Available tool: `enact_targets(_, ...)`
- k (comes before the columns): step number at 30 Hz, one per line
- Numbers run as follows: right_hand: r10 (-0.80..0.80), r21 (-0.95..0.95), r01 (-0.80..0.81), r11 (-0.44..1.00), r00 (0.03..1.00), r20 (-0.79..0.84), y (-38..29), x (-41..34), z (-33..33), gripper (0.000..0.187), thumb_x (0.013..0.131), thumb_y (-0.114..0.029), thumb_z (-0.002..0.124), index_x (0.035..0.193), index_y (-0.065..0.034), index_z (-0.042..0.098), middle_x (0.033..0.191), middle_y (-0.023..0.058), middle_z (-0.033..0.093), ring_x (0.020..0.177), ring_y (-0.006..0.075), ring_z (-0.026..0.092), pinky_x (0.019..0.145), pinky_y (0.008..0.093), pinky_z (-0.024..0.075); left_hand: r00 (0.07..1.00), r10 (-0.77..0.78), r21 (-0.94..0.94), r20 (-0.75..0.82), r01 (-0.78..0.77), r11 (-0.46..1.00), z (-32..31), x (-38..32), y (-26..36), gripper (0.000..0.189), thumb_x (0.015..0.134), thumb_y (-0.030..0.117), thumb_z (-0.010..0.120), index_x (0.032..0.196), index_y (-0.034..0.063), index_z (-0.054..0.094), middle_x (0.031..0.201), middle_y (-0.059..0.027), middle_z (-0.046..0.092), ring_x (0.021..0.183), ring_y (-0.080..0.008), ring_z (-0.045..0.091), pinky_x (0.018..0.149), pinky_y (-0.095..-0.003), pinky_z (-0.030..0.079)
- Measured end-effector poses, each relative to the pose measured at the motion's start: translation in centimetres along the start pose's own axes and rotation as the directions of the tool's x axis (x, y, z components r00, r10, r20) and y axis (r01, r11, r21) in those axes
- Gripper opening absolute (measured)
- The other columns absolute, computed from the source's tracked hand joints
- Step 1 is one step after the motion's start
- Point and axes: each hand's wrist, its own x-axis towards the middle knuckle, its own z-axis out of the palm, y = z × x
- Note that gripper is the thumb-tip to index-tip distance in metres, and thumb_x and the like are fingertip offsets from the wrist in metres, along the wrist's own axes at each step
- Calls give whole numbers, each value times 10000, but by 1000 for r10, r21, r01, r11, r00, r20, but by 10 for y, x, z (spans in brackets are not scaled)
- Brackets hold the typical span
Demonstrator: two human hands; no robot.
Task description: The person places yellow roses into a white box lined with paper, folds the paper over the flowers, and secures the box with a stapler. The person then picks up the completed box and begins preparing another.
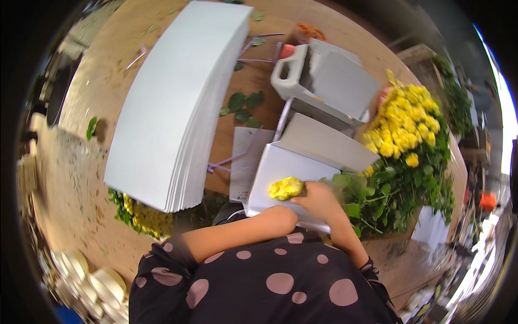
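Yellow rose blooms lie over a white corrugated sheet on a slanted stand in front of me. My right hand grips them at their base, from the right. My left hand is curled at the sheet's lower edge, close to my body; its fingers are mostly hidden, and whether it holds anything cannot be told. Behind the sheet stands a tilted grey board. To the right lies a big heap of yellow roses with leafy green stems.
A tall stack of white sheets stands on the wooden table at left, with more yellow roses below it. A cut-open plastic canister holds grey cards. Loose leaves and purple strips lie between.
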Motion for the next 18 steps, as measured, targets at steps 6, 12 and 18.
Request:
enact_targets(6,-47,206,93,974,975,-216,48,-2,3,191,733,-120,638,873,4,602,894,121,586,700,269,572,626,335,459,991,-124,-155,48,130,979,2,5,3,159,686,114,540,725,-10,631,716,-211,612,682,-367,614,610,-433,489)
enact_targets(12,-79,-283,16,959,974,-213,33,8,32,207,779,-205,564,899,-37,568,1002,119,571,840,335,575,696,382,479,992,-124,-166,16,125,978,0,4,4,160,681,105,537,709,-23,631,721,-223,613,682,-369,618,603,-424,496)
enact_targets(18,-113,-320,120,940,993,39,25,-6,36,389,770,-195,614,1020,34,422,1005,225,488,779,398,564,644,437,488,953,-237,-153,188,267,952,-10,7,9,212,743,138,530,862,30,668,903,-156,639,837,-307,624,702,-386,496)
